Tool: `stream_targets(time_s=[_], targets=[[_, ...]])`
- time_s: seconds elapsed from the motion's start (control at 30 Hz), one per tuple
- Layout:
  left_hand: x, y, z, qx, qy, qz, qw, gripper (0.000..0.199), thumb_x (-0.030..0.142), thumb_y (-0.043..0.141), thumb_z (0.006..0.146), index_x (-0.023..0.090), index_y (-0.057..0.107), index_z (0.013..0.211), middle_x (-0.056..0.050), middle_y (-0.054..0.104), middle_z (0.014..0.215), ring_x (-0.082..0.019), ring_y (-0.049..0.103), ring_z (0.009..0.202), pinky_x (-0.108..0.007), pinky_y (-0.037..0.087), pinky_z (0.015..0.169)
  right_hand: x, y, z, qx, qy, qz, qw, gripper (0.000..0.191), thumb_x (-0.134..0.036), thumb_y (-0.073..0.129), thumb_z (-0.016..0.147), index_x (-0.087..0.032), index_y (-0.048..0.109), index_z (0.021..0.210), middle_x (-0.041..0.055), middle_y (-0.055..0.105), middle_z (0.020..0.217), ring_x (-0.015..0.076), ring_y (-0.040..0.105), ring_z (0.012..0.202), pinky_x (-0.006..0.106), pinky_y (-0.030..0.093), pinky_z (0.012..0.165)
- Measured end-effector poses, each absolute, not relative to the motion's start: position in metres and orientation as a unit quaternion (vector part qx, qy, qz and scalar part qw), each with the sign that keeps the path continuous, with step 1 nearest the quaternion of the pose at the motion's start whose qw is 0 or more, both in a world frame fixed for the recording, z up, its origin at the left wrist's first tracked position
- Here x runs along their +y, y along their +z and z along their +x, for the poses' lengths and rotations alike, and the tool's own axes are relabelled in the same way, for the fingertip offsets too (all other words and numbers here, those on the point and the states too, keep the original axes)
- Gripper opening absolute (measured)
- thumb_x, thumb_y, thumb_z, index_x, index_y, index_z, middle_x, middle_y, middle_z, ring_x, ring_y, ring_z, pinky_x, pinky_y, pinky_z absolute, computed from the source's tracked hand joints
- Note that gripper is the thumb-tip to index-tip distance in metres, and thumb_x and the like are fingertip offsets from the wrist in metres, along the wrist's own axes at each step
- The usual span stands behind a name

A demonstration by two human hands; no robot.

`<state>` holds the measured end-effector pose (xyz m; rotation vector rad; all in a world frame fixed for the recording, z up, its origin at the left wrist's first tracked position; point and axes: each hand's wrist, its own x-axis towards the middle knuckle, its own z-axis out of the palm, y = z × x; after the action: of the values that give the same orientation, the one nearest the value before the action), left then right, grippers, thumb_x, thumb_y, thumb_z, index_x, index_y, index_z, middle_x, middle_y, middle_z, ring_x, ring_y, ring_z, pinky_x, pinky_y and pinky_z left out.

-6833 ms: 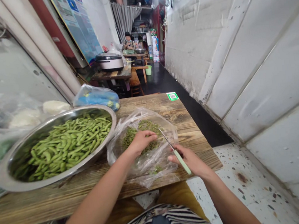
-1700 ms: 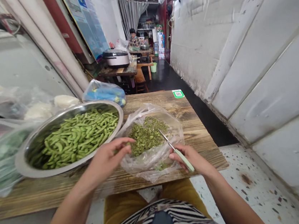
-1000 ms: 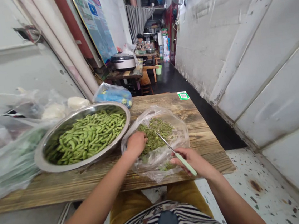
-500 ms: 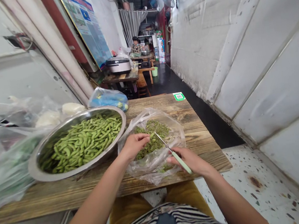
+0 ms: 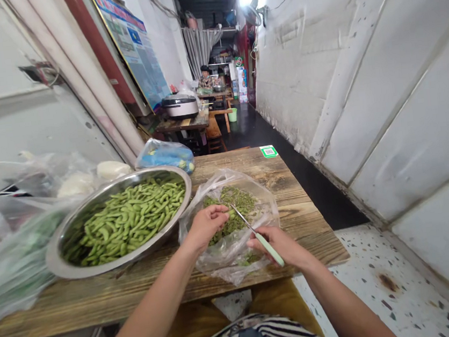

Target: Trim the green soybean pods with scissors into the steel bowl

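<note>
My left hand (image 5: 208,225) pinches a green soybean pod (image 5: 231,212) above a clear plastic bag (image 5: 266,199) spread on the table. In my right hand (image 5: 278,242) are scissors with pale green handles (image 5: 270,249); their tips reach toward the pod, and whether the blades touch it I cannot tell. Small green trimmings (image 5: 238,195) lie on the bag beneath both hands. To the left of my left hand, a wide steel bowl (image 5: 59,266) holds a heap of soybean pods (image 5: 132,217).
The wooden table (image 5: 305,235) has a QR code card (image 5: 268,151) at its far right corner. Bagged vegetables (image 5: 166,156) stand behind the bowl, and more plastic bags (image 5: 19,251) crowd the left. Farther back, a person (image 5: 205,77) sits at another table. A white wall (image 5: 362,93) runs along the right.
The view has tilted slightly upward, so the scene sits lower. My hands stay over the bag with small shifts, the left still on a pod and the right on the scissors.
</note>
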<state>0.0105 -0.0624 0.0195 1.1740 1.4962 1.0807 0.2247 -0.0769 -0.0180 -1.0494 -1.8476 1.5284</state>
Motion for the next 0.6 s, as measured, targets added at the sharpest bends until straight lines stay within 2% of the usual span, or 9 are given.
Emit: stream_targets(time_s=[0.13,0.3,0.37,0.47,0.53,0.6], targets=[[-0.06,0.0168,0.0167,0.595,0.486,0.44,0.466,0.04,0.036,0.083,0.049,0.012,0.065,0.077,0.003,0.058,0.058,-0.006,0.043,0.049,-0.02,0.031,0.048,-0.0788,-0.021,0.2222,-0.632,0.61,-0.389,0.277,0.044,-0.06,0.068,0.073,-0.017,0.055,0.073,-0.0078,0.04,0.046,0.0074,0.037,0.04,0.019,0.029,0.041],[-0.0584,0.0174,0.0195,0.562,0.539,0.386,0.495,0.041,0.032,0.084,0.048,0.011,0.065,0.077,0.004,0.055,0.055,-0.005,0.043,0.048,-0.018,0.031,0.047,-0.0805,-0.0201,0.225,-0.569,0.667,-0.384,0.289,0.047,-0.06,0.072,0.069,-0.019,0.053,0.082,-0.0106,0.04,0.043,0.0072,0.037,0.033,0.018,0.03,0.032],[-0.0588,0.0189,0.0197,0.552,0.56,0.366,0.497,0.04,0.032,0.085,0.047,0.012,0.064,0.074,0.0,0.062,0.062,-0.008,0.052,0.054,-0.018,0.036,0.05,-0.0809,-0.0189,0.2267,-0.561,0.671,-0.387,0.291,0.047,-0.059,0.073,0.069,-0.019,0.053,0.085,-0.0109,0.041,0.044,0.0066,0.037,0.032,0.017,0.03,0.031],[-0.0595,0.0207,0.0196,0.541,0.584,0.349,0.495,0.039,0.032,0.084,0.046,0.013,0.059,0.069,-0.009,0.071,0.086,-0.012,0.061,0.066,-0.02,0.041,0.053,-0.0816,-0.0185,0.2281,-0.564,0.669,-0.387,0.289,0.048,-0.058,0.073,0.069,-0.019,0.054,0.087,-0.0109,0.042,0.044,0.0062,0.037,0.033,0.017,0.031,0.031],[-0.0598,0.0209,0.0185,0.539,0.58,0.358,0.494,0.039,0.032,0.084,0.047,0.013,0.058,0.069,-0.01,0.072,0.091,-0.011,0.06,0.063,-0.02,0.04,0.052,-0.0821,-0.0196,0.228,-0.572,0.665,-0.385,0.288,0.049,-0.059,0.073,0.068,-0.019,0.054,0.088,-0.0111,0.041,0.045,0.0064,0.036,0.033,0.017,0.031,0.031],[-0.0601,0.0199,0.0164,0.543,0.558,0.381,0.498,0.039,0.034,0.083,0.05,0.013,0.06,0.075,-0.009,0.071,0.086,-0.008,0.055,0.057,-0.019,0.038,0.049,-0.0823,-0.0212,0.2277,-0.581,0.658,-0.384,0.286,0.049,-0.06,0.073,0.068,-0.019,0.055,0.088,-0.0111,0.039,0.045,0.0067,0.036,0.034,0.018,0.03,0.032]])
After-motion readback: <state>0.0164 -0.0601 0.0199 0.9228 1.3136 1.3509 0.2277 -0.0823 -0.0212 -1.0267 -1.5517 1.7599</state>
